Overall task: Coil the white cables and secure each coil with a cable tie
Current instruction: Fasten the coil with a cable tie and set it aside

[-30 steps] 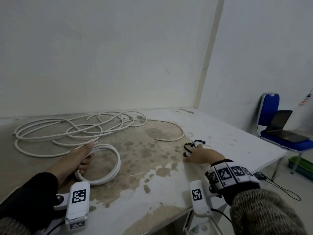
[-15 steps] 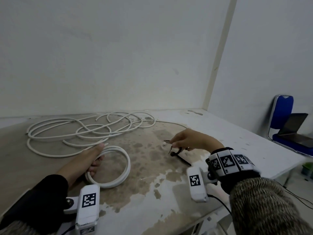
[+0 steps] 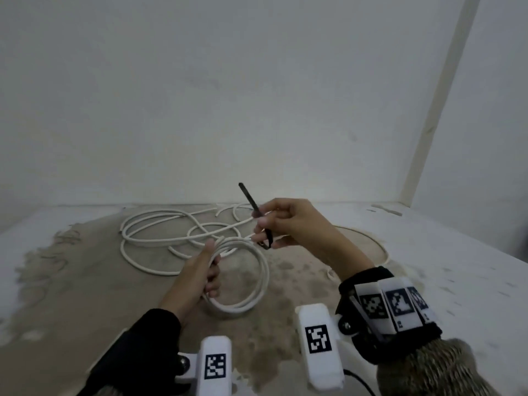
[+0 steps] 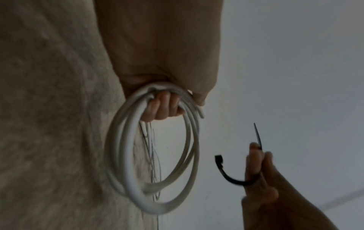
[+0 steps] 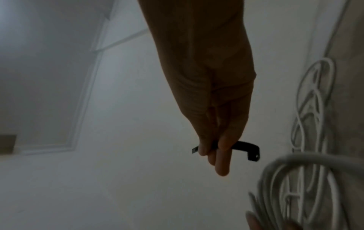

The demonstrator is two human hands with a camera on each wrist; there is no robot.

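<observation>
Bench: white top, with a broad brown stain worn across its middle and left part, mottled at the edges; I see it run back to a plain white wall, with a pale vertical strip where the wall meets a second one at the right. Left hand: my grip is curled round one side of the coil, fingers passed through its ring; in the left wrist view the fingers wrap several white turns, with one cut end sticking out beside the thumb. The coil lies near the middle of the stain, just in front of the loose cable; whether its far side rests on the bench I cannot tell. Right hand: raised above the bench, just right of the coil and apart from it, pinching a black tie between thumb and fingers; one end of the tie points up and away, the other curves down to its head. Loose cable: white, sprawled in wide overlapping loops on the stain behind the coil, reaching toward the wall. Wrists: both carry white marker blocks, and dark sleeves show.
</observation>
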